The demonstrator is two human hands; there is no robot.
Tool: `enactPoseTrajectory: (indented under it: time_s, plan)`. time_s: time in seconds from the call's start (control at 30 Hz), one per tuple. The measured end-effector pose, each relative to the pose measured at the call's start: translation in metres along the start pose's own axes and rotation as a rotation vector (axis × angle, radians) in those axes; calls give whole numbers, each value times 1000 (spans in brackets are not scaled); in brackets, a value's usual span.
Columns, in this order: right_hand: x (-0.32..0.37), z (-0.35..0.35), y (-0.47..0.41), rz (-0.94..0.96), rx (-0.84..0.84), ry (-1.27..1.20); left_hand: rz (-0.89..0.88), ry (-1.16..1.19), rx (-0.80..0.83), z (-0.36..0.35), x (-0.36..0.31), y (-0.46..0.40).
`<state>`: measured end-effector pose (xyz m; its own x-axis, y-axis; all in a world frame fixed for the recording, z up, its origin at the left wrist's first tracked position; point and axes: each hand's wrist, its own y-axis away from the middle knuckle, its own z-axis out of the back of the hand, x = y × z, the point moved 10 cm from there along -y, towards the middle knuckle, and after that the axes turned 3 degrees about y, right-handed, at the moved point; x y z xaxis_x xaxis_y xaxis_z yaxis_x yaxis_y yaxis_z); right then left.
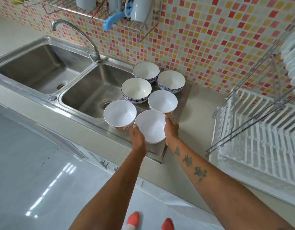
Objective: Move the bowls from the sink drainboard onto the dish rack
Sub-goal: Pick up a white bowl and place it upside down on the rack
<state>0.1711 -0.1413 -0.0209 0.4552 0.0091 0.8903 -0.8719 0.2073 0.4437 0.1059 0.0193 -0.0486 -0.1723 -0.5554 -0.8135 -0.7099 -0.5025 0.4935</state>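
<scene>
Six bowls on the drainboard [185, 98], none on the dish rack [252, 138] yet, so I log this as the first pickup.

Nearest: my left hand [138, 137] and right hand [171, 130] cup the nearest white bowl [151, 126] from opposite sides, palms pressed to its outer wall, left thumb [134, 126] at the rim. Fingers below the bowl are hidden. I cannot tell whether the bowl is lifted or resting on the steel.

Just beside it, left: second white bowl [120, 113] with an orange pattern near the base, rims close or touching. Behind right: third white bowl [162, 101], also very close to the held one.

Farther back: three blue-patterned bowls, one in the middle [136, 89], one near the tap side [146, 71], one against the tiled wall [171, 81]. All upright, open side up.

Sink basin [93, 90] lies left of the cluster. The rack stands well to the right on the counter, white slats under a wire frame; its lower tier looks free.

Judgement: step in hand is grasp and lift of bowl one. Next move calls for a straight lift to clear both neighbouring rims, then a carry rightward under or around the rack's wire frame. Risk: knocking the neighbouring bowls on lift-off; a wet wall may slip in a palm-only hold.
</scene>
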Motion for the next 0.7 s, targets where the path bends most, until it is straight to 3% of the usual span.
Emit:
enactPoseTrajectory:
  time_s: [0.2,0.37,0.53,0.7]
  plan:
    - [110,25,59,342,-98,-100,-18,221,130,-49,-81,35]
    - [246,73,149,758,-161,-128,-56,344,405,-125,-179,113]
    - [328,169,222,1045,-272,-285,-134,352,883,-221,-242,223]
    - [353,289,251,1113,-443,-321,5,2,1339,-311,-212,328]
